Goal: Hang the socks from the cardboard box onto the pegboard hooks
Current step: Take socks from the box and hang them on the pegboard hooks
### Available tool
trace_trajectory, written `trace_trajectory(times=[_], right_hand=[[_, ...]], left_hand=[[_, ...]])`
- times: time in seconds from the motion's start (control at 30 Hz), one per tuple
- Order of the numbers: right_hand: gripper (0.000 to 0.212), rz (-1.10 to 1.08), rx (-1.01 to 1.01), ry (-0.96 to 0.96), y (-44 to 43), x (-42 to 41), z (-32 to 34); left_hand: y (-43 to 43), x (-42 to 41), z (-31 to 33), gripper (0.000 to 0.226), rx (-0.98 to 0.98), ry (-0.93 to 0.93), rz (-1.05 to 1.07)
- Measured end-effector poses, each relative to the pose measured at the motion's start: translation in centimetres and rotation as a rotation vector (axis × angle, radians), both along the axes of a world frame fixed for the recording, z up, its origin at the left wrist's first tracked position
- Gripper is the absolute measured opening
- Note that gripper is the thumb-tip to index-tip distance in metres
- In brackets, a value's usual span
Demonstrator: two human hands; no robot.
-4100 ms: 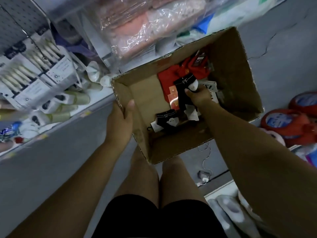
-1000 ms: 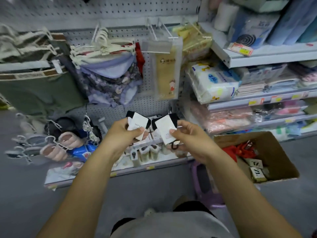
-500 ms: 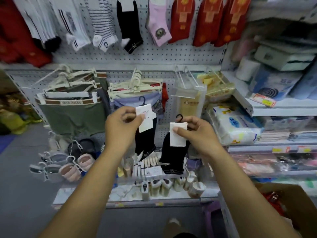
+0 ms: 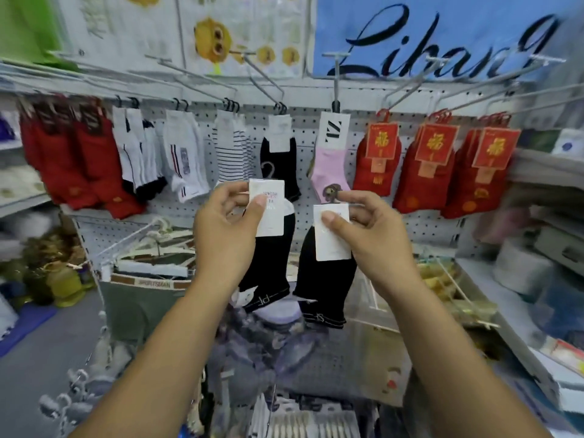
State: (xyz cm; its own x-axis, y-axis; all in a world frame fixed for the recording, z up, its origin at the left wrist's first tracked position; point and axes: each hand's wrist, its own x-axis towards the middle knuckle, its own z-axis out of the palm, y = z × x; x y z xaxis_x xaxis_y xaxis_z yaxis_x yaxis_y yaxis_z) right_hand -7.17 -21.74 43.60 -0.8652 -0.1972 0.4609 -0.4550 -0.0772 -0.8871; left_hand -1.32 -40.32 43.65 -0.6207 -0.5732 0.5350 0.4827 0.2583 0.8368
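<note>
Holding one black sock each by its white card, the left hand (image 4: pixel 226 227) and right hand (image 4: pixel 371 238) wait just below the black sock (image 4: pixel 279 159) hanging on the pegboard (image 4: pixel 357 134). That hook (image 4: pixel 279 107) looks best: lift each card's little hanger over its tip, one at a time.

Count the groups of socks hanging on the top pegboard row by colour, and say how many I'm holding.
Red groups: 5
White or striped groups: 3
Black: 1
Pink: 1
Held black pairs: 2
Total: 12
</note>
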Motion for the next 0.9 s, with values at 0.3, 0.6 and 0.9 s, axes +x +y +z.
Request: trace_trajectory(times=[0.3,0.6,0.9], right_hand=[[0.03,-0.147,0.006,0.207,-8.6,-9.2,5.2],[0.032,-0.362,-0.016,0.265,-15.0,-15.0,9.1],[0.033,-0.412,0.016,0.273,-16.9,-17.7,9.5]], left_hand=[[-5.8,-4.7,3.2,0.018,-0.09,0.033,0.177],[-10.7,-9.1,5.4,0.019,-0.12,0.01,0.072],[-13.4,-12.1,6.2,0.018,-0.092,0.004,-0.027]])
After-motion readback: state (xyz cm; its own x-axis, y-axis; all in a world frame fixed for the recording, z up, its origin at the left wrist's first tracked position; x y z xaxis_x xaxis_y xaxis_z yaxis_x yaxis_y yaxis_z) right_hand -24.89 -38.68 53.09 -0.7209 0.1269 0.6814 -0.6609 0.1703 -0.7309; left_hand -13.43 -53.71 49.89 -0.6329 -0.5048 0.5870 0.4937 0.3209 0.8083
